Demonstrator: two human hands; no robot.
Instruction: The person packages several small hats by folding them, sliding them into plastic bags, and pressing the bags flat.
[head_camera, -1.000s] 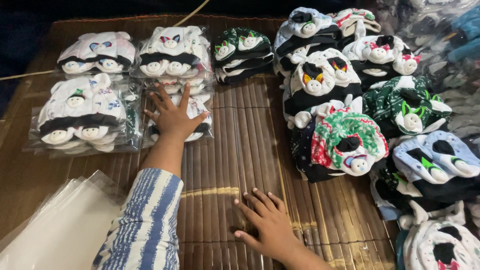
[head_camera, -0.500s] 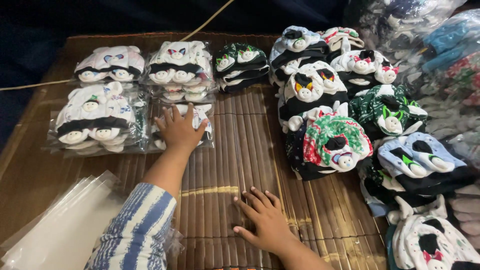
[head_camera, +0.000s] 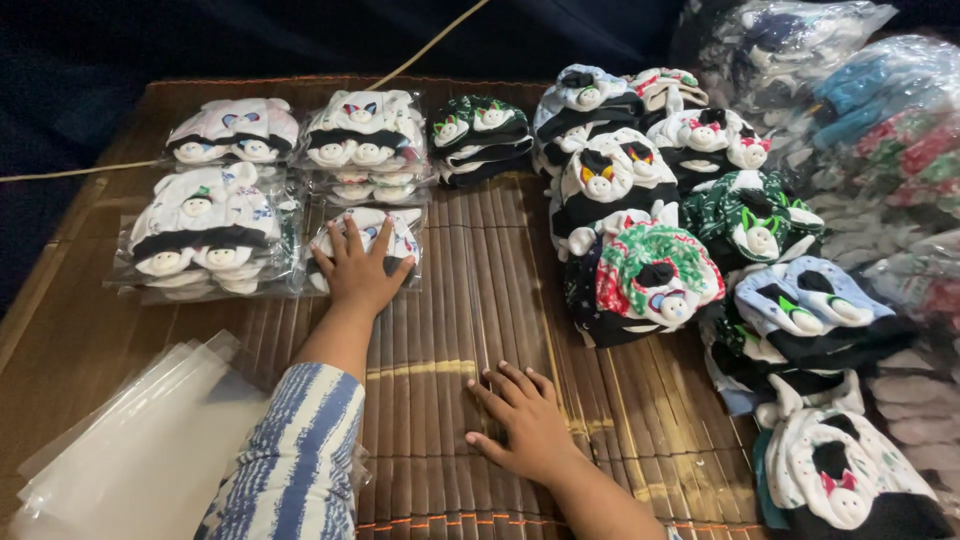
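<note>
My left hand (head_camera: 358, 272), at the end of a blue and white striped sleeve, lies flat with fingers spread on a clear-bagged pack of small caps (head_camera: 400, 232). That pack rests on the bamboo mat (head_camera: 480, 260), below another bagged pack (head_camera: 365, 140). My right hand (head_camera: 525, 425) presses palm down on the bare mat near the front, fingers apart, holding nothing. Two more bagged packs (head_camera: 205, 235) sit to the left of my left hand.
Loose stacks of unbagged caps, a red and green stack (head_camera: 650, 275) among them, fill the mat's right side. A pile of empty clear bags (head_camera: 140, 450) lies at the front left. Larger filled plastic bags (head_camera: 870, 120) are heaped at the far right. A cord (head_camera: 430, 45) runs across the back.
The view has shifted slightly. My left hand has stayed on the bagged pack and settled flatter on it. My right hand has kept its place on the mat.
</note>
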